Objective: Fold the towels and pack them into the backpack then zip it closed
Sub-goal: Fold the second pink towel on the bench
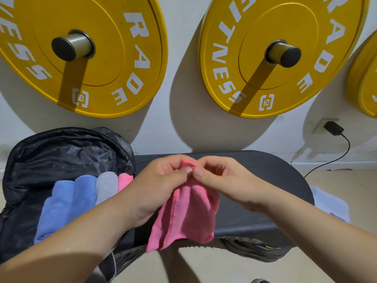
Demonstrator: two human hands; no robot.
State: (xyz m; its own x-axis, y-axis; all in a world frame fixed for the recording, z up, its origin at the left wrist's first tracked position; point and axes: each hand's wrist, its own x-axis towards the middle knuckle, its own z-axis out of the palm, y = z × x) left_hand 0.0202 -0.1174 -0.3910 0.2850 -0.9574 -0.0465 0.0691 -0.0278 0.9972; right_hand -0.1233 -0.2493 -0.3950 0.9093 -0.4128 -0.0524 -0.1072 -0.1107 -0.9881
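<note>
A: Head view, progress entry. The black nylon backpack (61, 160) lies unzipped on the left end of the dark padded bench (255, 180), flap thrown back toward the wall. Inside it sit folded towels side by side: two light blue folded towels (61, 201), one grey folded towel (106, 186), one pink folded towel (124, 180) partly hidden behind the left wrist.

B: So four look packed. What is outstanding?

A: At least the pink microfibre towel (187, 213) in hand. It is not yet folded, not in the bag, and the zip is open. Whether more towels wait out of frame, I cannot tell.

B: Hands?

A: Left hand (163, 180) and right hand (222, 180) meet above the bench, each pinching the towel's top edge between thumb and fingers, knuckles almost touching. Both are closed on cloth.

B: Condition of the towel?

A: It hangs from the pinch, limp, gathered into vertical pleats, its lower edge draping past the bench's front edge. Thin, soft fabric with a stitched hem; I judge it will fold flat easily once spread.
</note>
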